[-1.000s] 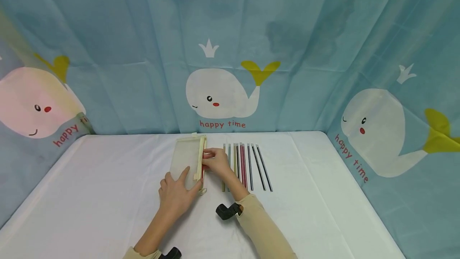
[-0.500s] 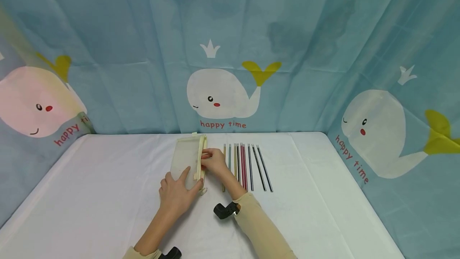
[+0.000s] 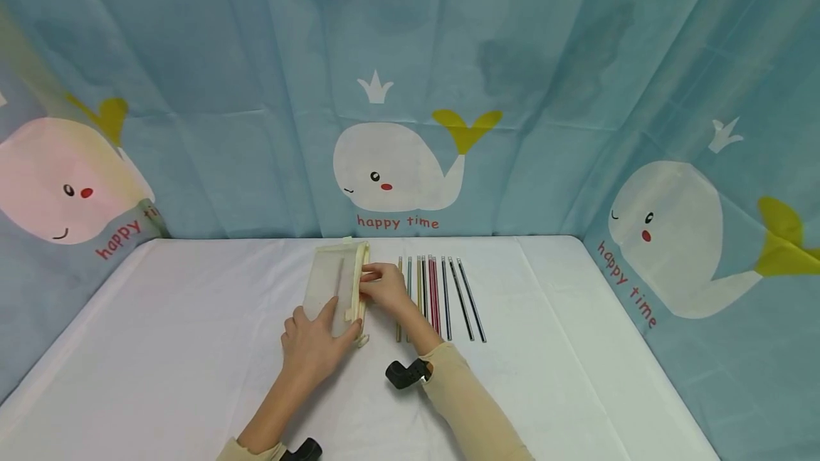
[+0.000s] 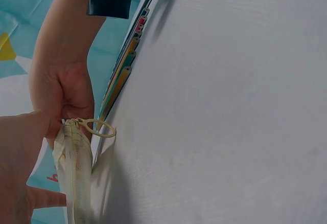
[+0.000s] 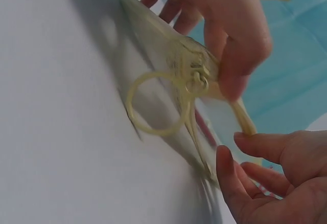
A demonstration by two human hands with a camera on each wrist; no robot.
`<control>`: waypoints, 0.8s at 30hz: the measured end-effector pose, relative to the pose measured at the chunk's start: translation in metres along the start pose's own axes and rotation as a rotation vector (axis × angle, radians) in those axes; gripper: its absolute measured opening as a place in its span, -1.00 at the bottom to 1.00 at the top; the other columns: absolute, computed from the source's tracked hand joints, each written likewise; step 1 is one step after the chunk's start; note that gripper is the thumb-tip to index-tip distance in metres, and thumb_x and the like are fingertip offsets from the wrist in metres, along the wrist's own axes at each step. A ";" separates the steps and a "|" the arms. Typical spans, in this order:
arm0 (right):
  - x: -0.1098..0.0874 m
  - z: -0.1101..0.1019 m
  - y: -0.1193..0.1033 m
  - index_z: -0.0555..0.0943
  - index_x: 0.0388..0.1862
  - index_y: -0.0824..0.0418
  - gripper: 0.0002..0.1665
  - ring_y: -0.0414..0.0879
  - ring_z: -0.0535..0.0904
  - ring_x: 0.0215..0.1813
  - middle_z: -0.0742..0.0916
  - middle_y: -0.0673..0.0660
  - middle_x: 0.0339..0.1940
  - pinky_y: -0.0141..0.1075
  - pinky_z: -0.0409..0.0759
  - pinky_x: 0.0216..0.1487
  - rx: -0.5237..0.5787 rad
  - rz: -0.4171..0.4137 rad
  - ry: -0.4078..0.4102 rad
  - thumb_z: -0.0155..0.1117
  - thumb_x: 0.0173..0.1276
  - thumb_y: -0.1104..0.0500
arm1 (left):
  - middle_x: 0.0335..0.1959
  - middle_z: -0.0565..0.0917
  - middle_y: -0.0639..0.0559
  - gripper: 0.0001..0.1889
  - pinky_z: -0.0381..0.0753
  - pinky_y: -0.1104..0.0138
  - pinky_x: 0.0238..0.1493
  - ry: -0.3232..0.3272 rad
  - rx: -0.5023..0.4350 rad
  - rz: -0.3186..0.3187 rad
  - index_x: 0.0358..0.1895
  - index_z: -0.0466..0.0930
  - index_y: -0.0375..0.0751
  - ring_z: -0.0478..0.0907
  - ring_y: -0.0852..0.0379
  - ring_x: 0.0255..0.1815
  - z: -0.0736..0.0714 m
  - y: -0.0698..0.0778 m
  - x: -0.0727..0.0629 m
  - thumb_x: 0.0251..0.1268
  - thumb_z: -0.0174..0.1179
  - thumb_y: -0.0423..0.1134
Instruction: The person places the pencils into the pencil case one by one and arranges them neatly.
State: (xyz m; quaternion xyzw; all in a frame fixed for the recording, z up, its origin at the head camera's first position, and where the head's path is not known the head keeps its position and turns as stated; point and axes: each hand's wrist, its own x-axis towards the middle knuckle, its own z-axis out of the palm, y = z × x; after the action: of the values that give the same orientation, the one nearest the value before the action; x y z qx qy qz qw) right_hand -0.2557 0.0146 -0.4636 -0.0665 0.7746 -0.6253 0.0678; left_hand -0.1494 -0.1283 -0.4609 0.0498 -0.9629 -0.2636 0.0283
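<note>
A translucent pencil case (image 3: 325, 276) with a pale yellow zipper edge lies left of the table's middle. Through its mesh shows the faint line of a pencil (image 3: 339, 276); in the right wrist view a red strip (image 5: 205, 128) shows at its opening. My left hand (image 3: 314, 347) grips the case's near end, thumb by the zipper and fingers spread over the side. At the opening, my right hand (image 3: 386, 288) holds the zipper edge between thumb and fingers, its fingertips partly hidden in the head view. A zipper pull ring (image 5: 158, 103) hangs at the near end.
Several pencils (image 3: 437, 297) in different colours lie side by side right of the case, partly behind my right forearm. A white cloth (image 3: 544, 375) covers the table. A blue whale-print curtain (image 3: 544, 183) stands behind it and along the sides.
The red pencil seen at the opening has gone into the case, and its faint line now shows through the mesh. My right hand remains at the opening; my left hand has barely moved.
</note>
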 end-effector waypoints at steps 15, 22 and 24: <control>-0.009 -0.032 0.003 0.63 0.26 0.52 -0.51 0.19 0.81 -0.25 0.77 0.37 -0.07 -0.25 0.77 -0.26 -0.058 -0.026 0.025 0.39 0.35 0.43 | 0.12 0.36 -0.65 -0.19 0.36 -0.29 0.07 0.005 -0.011 -0.007 0.51 0.47 -0.23 0.34 -0.54 0.15 -0.001 0.002 0.002 0.34 0.22 0.23; -0.015 -0.043 0.004 0.64 0.24 0.50 -0.52 0.00 0.75 -0.36 0.76 0.34 -0.10 -0.33 0.72 -0.32 -0.147 -0.062 0.080 0.40 0.34 0.42 | 0.14 0.35 -0.66 -0.19 0.35 -0.31 0.10 0.004 -0.019 -0.009 0.51 0.48 -0.22 0.32 -0.56 0.19 -0.003 0.002 0.003 0.32 0.22 0.24; -0.017 -0.045 0.004 0.65 0.24 0.49 -0.52 -0.01 0.75 -0.30 0.77 0.33 -0.10 -0.34 0.71 -0.32 -0.180 -0.073 0.100 0.42 0.34 0.40 | 0.14 0.35 -0.67 -0.19 0.35 -0.31 0.10 0.011 -0.021 -0.008 0.50 0.49 -0.21 0.32 -0.58 0.19 -0.003 0.002 0.003 0.30 0.23 0.24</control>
State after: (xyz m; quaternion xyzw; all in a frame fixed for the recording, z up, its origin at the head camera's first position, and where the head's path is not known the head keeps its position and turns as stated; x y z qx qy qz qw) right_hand -0.2476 0.0622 -0.4573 -0.0691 0.8272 -0.5576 0.0002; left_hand -0.1524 -0.1285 -0.4577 0.0546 -0.9598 -0.2734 0.0333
